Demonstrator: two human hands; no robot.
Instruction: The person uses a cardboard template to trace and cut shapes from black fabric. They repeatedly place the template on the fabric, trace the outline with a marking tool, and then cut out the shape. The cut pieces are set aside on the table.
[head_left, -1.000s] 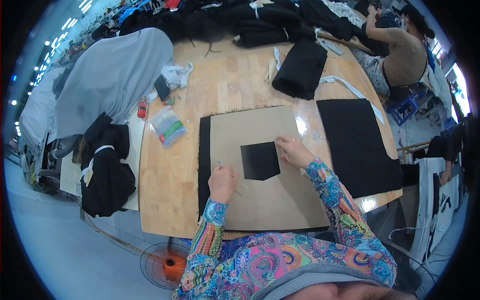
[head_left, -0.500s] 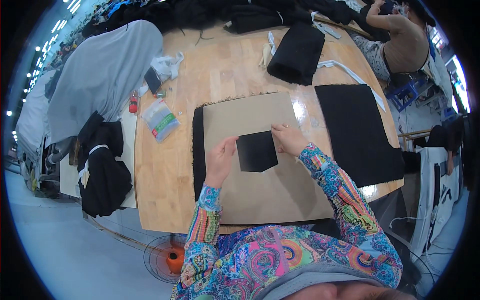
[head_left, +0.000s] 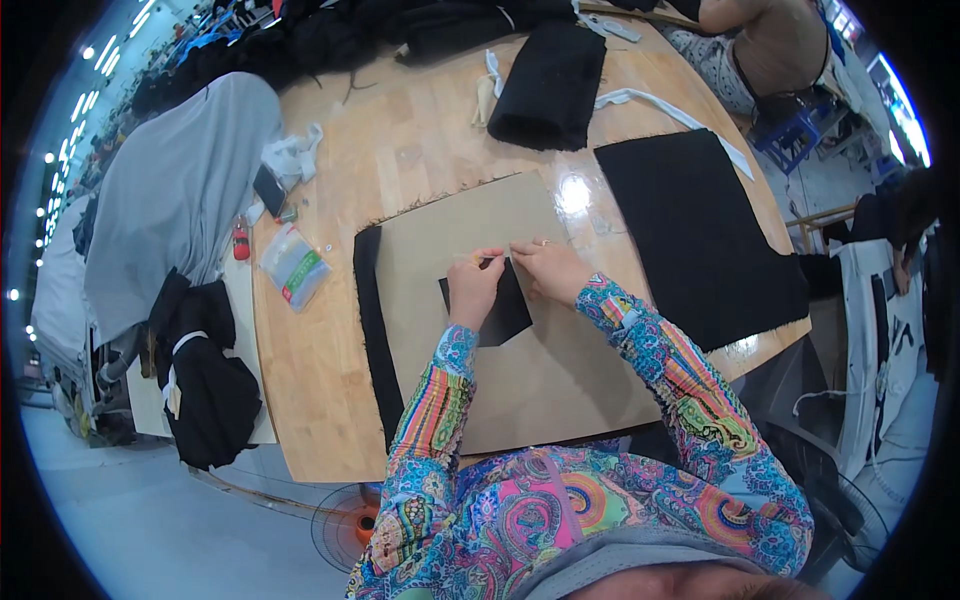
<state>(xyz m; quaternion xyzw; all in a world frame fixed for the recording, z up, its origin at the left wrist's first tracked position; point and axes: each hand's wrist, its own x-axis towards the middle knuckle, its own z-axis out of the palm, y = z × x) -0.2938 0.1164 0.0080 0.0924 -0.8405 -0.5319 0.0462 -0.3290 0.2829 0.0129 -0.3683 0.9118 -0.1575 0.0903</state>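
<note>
A small black pocket-shaped piece (head_left: pixel 508 318) with a pointed lower edge lies tilted on a brown card sheet (head_left: pixel 560 385). Black fabric (head_left: pixel 372 310) shows from under the card along its left side. My left hand (head_left: pixel 474 290) is closed at the piece's upper edge, thumb and forefinger pinched together, covering part of it. Close beside it, my right hand (head_left: pixel 552 270) has its fingertips at the upper right corner, closed on that edge. The fingertips of both hands nearly meet.
Another black fabric panel (head_left: pixel 690 240) lies to the right, and a folded black bundle (head_left: pixel 550 88) at the back. At left are a plastic packet (head_left: pixel 296 267), a phone (head_left: pixel 269 190) and a grey-covered object (head_left: pixel 180 200). Someone sits at far right (head_left: pixel 780 45).
My left hand has moved across onto the piece's upper edge, close to my right hand. The black piece has turned and tilted on the card. The whole view has shifted somewhat.
</note>
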